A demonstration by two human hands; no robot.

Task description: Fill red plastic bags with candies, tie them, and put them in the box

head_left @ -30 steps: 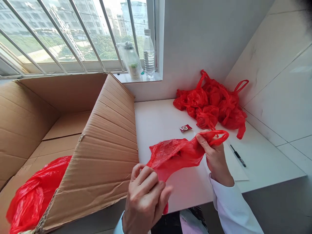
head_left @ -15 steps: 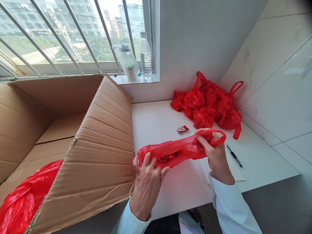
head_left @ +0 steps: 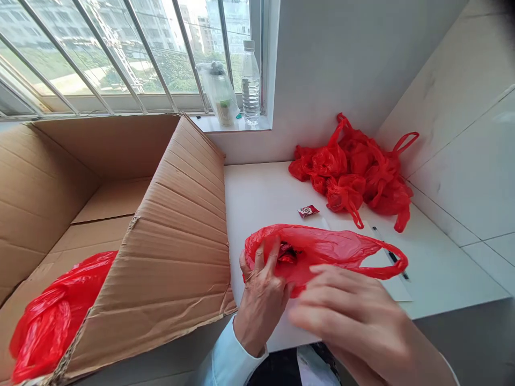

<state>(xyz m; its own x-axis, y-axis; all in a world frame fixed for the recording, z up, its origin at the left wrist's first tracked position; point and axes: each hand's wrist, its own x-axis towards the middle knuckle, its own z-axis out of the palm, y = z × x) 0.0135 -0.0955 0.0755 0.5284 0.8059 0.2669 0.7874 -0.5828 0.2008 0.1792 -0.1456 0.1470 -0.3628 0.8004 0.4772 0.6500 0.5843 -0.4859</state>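
Observation:
A thin red plastic bag (head_left: 322, 247) lies stretched over the white table, its handle loop spread out to the right. My left hand (head_left: 263, 289) grips its left end, fingers bent over the plastic. Beside those fingers, small dark red wrapped pieces (head_left: 288, 253) show in the bag; their kind is unclear. My right hand (head_left: 354, 316) is raised close to the camera, in front of the bag's lower edge. Motion smears its fingers, and I cannot make out anything in them. Behind the bag lies one small red packet (head_left: 308, 211) with white print.
A large open cardboard box (head_left: 181, 236) stands at left, with a red plastic bundle (head_left: 64, 316) inside. Several red bags (head_left: 358, 166) are heaped against the wall. A pen (head_left: 390, 254) and paper (head_left: 396, 292) lie at right. A water bottle (head_left: 250, 86) stands on the sill.
My right hand has let go of the bag's handle end and come nearer the camera. The bag has spread wider, its handle loop now lying over the pen. The view has shifted slightly.

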